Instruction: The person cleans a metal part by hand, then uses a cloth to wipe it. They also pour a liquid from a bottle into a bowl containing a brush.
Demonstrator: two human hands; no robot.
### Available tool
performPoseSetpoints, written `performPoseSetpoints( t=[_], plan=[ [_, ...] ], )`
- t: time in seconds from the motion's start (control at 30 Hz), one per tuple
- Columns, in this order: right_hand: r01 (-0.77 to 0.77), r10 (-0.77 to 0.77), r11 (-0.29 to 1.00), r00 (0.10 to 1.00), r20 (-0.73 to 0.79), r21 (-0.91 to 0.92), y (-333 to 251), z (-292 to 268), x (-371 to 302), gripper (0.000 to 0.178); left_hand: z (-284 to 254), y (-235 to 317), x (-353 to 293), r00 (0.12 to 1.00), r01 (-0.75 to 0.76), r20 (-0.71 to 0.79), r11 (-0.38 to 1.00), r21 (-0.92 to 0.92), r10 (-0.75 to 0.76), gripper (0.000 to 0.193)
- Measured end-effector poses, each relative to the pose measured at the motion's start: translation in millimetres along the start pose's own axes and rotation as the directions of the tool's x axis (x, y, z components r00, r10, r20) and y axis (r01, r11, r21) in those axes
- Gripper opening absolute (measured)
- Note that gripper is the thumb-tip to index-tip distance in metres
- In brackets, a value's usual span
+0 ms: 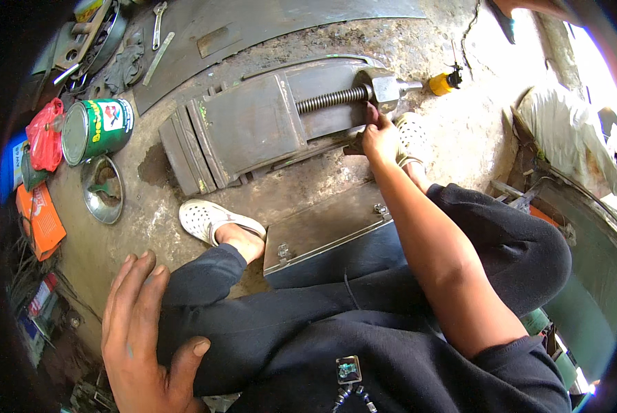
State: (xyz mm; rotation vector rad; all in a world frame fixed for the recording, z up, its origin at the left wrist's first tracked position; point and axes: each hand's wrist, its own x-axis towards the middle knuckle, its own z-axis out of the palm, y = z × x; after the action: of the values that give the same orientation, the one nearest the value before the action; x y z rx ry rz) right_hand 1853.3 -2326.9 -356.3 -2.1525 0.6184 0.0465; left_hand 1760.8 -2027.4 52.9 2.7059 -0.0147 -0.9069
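Note:
A large grey metal vise (250, 127) lies on the floor in front of me, its jaws toward the left. Its thick threaded screw (332, 100) runs right into a heavy nut-like block (385, 88). Close below that block, my right hand (380, 138) is closed, fingertips by the vise's near side. A small dark piece shows under the fingers, and I cannot make out what it is. My left hand (140, 337) is raised at the lower left, fingers stretched and holding nothing. Beyond the screw's end stands a yellow oil bottle (445, 82) with a black top.
A metal box (329, 224) with latches sits between my legs. At the left are a green can (109, 127), a red plastic bag (45, 134), a round metal bowl (103, 199) and an orange box (41, 220). A wrench (158, 24) lies on sheet metal (281, 24) at the back.

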Motion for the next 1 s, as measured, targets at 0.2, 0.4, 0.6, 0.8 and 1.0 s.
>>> performPoseSetpoints(
  t=[0.2, 0.4, 0.6, 0.8, 1.0],
  plan=[
    [0.105, -0.130, 0.919, 0.991, -0.043, -0.380, -25.0, 76.0, -44.1, 0.051, 1.7, -2.4, -0.2, 1.000, -0.004, 0.000, 1.000, 0.010, 0.004, 0.072],
    [0.485, -0.313, 0.856, 0.761, 0.568, -0.178, -33.8, 56.7, -40.8, 0.051, 0.9, -7.1, -5.5, 1.000, -0.004, -0.006, 1.000, -0.006, 0.004, 0.071],
    [0.275, 0.162, 0.919, 0.391, 0.906, -0.283, -94.3, -42.4, 32.5, 0.031, 0.2, -16.5, -8.6, 0.998, -0.062, 0.000, 0.997, -0.034, 0.062, 0.072],
    [0.580, -0.133, 0.774, 0.539, 0.832, -0.253, -165.8, -3.3, 96.3, 0.042, 0.5, -16.2, -4.3, 0.998, -0.064, -0.031, 0.997, -0.033, 0.063, 0.069],
    [0.805, -0.085, 0.465, 0.456, 0.886, -0.370, -141.8, 80.1, 84.4, 0.043, -3.1, -15.3, 0.2, 0.999, -0.041, -0.015, 0.998, -0.042, 0.041, 0.069]
  ],
)
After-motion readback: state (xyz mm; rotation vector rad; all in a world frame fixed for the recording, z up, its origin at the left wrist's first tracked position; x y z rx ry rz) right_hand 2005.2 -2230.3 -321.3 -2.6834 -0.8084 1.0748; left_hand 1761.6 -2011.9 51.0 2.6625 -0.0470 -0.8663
